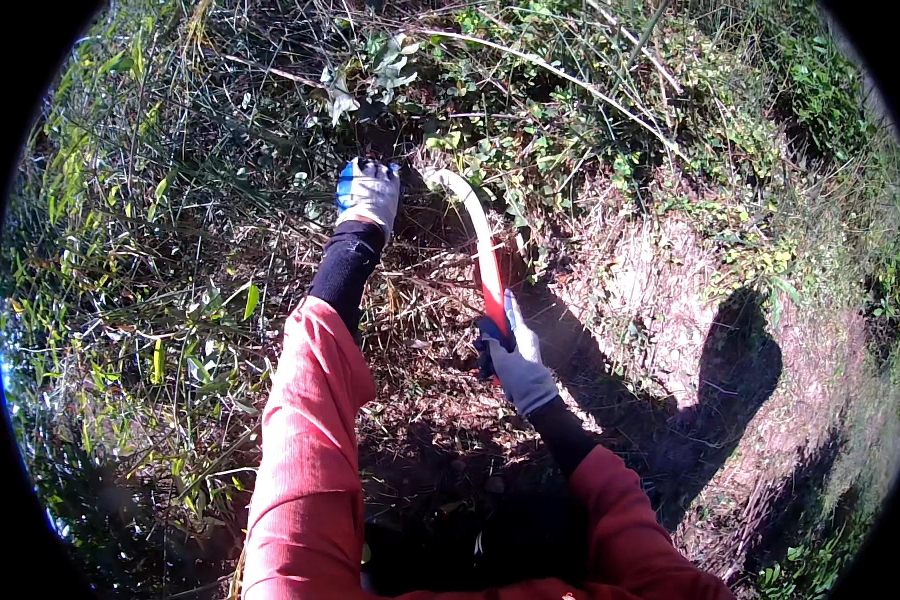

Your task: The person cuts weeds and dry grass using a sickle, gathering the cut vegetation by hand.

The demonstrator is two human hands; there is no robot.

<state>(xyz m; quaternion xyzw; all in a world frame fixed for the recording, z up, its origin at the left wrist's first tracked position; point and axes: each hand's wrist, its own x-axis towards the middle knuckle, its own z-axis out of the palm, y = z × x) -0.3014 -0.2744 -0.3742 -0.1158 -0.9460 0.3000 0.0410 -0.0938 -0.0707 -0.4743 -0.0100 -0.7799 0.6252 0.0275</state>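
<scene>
My right hand (521, 360), in a pale glove with blue on the palm side, is closed around the red handle of a sickle (476, 217). Its curved, light-looking blade rises away from me and bends left, with the tip among low stems and leaves. Just left of that tip, my left hand (369, 193), in a similar white and blue glove, is curled in a fist at the edge of the undergrowth. Its fingers point away from me, and whether stems are gripped inside cannot be seen.
Tangled green weeds (217, 187) spread on the left and ahead. A long dry stalk (570, 79) arches across the top. Dry, flattened ground litter (660, 277) lies at the right, crossed by dark shadows. Leafy plants (817, 105) stand at the upper right.
</scene>
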